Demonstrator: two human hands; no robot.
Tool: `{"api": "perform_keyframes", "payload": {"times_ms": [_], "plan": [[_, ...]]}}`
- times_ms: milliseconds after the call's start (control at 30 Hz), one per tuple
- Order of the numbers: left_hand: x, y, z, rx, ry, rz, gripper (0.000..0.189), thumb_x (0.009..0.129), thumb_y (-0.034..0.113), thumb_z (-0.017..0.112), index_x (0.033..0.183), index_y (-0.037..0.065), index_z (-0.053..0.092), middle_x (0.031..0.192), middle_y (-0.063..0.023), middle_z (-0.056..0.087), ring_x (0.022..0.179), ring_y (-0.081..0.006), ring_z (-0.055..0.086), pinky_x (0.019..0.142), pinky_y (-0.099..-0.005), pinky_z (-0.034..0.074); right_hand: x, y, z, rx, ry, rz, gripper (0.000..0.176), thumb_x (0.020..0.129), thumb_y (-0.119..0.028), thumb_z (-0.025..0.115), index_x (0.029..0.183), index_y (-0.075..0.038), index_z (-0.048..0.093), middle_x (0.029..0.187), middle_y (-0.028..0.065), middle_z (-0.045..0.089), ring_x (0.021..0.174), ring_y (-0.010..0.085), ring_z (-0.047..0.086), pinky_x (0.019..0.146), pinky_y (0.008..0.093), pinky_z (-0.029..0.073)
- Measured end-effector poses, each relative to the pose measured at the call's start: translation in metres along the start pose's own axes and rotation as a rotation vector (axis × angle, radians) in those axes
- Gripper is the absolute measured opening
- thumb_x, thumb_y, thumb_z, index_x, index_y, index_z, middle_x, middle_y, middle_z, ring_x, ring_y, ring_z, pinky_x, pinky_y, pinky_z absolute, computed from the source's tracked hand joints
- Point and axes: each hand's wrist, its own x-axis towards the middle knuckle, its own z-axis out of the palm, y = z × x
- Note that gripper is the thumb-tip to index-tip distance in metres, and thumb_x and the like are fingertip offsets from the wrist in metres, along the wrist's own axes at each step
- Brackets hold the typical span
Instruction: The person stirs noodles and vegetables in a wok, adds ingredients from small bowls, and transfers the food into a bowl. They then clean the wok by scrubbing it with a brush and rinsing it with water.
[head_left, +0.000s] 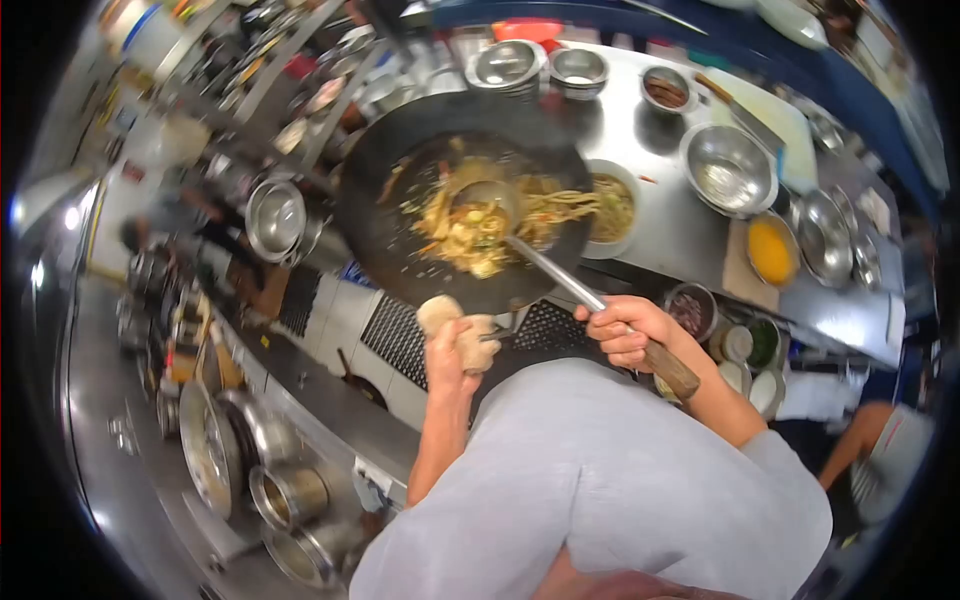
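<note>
Ladle (pixel 560 272) diagonal, bowl (pixel 490 190) seemingly up-left

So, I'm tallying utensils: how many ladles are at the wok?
1: the ladle held in the right hand, its head over the food in the wok. No other shows there, though the food could hide something.

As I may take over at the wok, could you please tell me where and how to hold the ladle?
The ladle is probably best taken with a full-hand hold on its wooden grip, coming from the wearer's right: that end juts out behind the right hand, while the far end lies in the wok.
</note>
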Motion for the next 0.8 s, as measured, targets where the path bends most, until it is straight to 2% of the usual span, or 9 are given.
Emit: {"api": "perform_keyframes", "payload": {"times_ms": [133,300,500,567,600,633,700,733,800], "plan": [[0.000,-0.003,-0.002,0.018,0.017,0.006,0.026,0.083,0.013,0.050,0.099,-0.006,0.052,0.086,-0.0212,0.064,0.070,-0.0290,0.065,0.051,-0.0343,0.055,-0.028,-0.010,0.000,-0.114,0.105,-0.116,0.017,0.091,-0.004,0.049,0.108,-0.002,0.051,0.061,-0.0035,0.041,0.038,0.0029,0.035,0.034,0.0211,0.031],[0.003,-0.011,-0.009,0.030,0.068,0.133,0.027,0.080,0.011,0.051,0.101,-0.005,0.050,0.083,-0.0201,0.063,0.066,-0.0284,0.064,0.049,-0.0345,0.055,-0.074,-0.020,0.008,-0.468,0.460,-0.296,0.028,0.084,-0.001,0.049,0.112,0.002,0.046,0.061,-0.0036,0.035,0.039,0.0046,0.036,0.034,0.0234,0.028],[-0.002,-0.004,-0.002,0.041,0.067,0.142,0.026,0.078,0.005,0.053,0.103,-0.002,0.049,0.083,-0.0162,0.060,0.066,-0.0269,0.064,0.051,-0.0370,0.055,-0.093,-0.012,-0.033,-0.836,0.687,-0.398,0.034,0.079,-0.003,0.053,0.111,0.003,0.046,0.060,0.0040,0.047,0.039,0.0086,0.041,0.036,0.0266,0.033],[0.001,-0.003,-0.005,0.034,0.050,0.140,0.026,0.079,0.006,0.053,0.103,-0.002,0.049,0.084,-0.0162,0.060,0.066,-0.0268,0.063,0.051,-0.0369,0.055,-0.091,-0.007,-0.046,-1.088,0.893,-0.309,0.038,0.078,-0.007,0.054,0.114,0.003,0.045,0.063,0.0110,0.054,0.043,0.0209,0.051,0.043,0.0354,0.041],[0.001,-0.003,-0.005,0.027,0.035,0.135,0.027,0.079,0.006,0.052,0.104,-0.002,0.048,0.084,-0.0162,0.060,0.066,-0.0266,0.063,0.050,-0.0369,0.054,-0.087,0.001,-0.072,-1.454,1.062,-0.418,0.044,0.078,-0.010,0.053,0.119,0.001,0.044,0.074,0.0239,0.061,0.063,0.0400,0.061,0.060,0.0458,0.047],[0.000,-0.002,-0.004,0.022,0.040,0.142,0.027,0.079,0.006,0.052,0.104,-0.002,0.048,0.084,-0.0162,0.060,0.066,-0.0266,0.063,0.050,-0.0369,0.054,-0.090,0.004,-0.076,-1.462,1.053,-0.419,0.044,0.078,-0.010,0.053,0.119,0.001,0.044,0.074,0.0239,0.061,0.063,0.0400,0.061,0.060,0.0458,0.047],[-0.002,0.002,0.002,0.039,0.034,0.143,0.027,0.080,0.007,0.052,0.105,-0.003,0.048,0.085,-0.0164,0.060,0.067,-0.0266,0.063,0.050,-0.0365,0.054,-0.090,0.003,-0.076,-1.686,1.116,-0.506,0.048,0.078,-0.012,0.053,0.123,-0.001,0.042,0.088,0.0323,0.061,0.085,0.0504,0.059,0.074,0.0510,0.045],[-0.003,0.002,0.003,0.036,0.040,0.149,0.027,0.080,0.007,0.052,0.105,-0.003,0.048,0.085,-0.0164,0.060,0.067,-0.0266,0.063,0.050,-0.0365,0.054,-0.093,0.000,-0.062,-1.660,1.130,-0.418,0.044,0.078,-0.010,0.053,0.120,-0.003,0.044,0.087,0.0305,0.061,0.086,0.0486,0.058,0.074,0.0520,0.044],[-0.003,0.003,0.004,0.040,0.034,0.163,0.024,0.080,0.009,0.052,0.100,-0.004,0.049,0.085,-0.0193,0.063,0.065,-0.0274,0.064,0.049,-0.0346,0.054,-0.090,-0.005,-0.057,-1.794,1.083,-0.461,0.041,0.078,-0.009,0.053,0.118,-0.003,0.045,0.086,0.0284,0.062,0.084,0.0476,0.058,0.073,0.0523,0.044]]}}
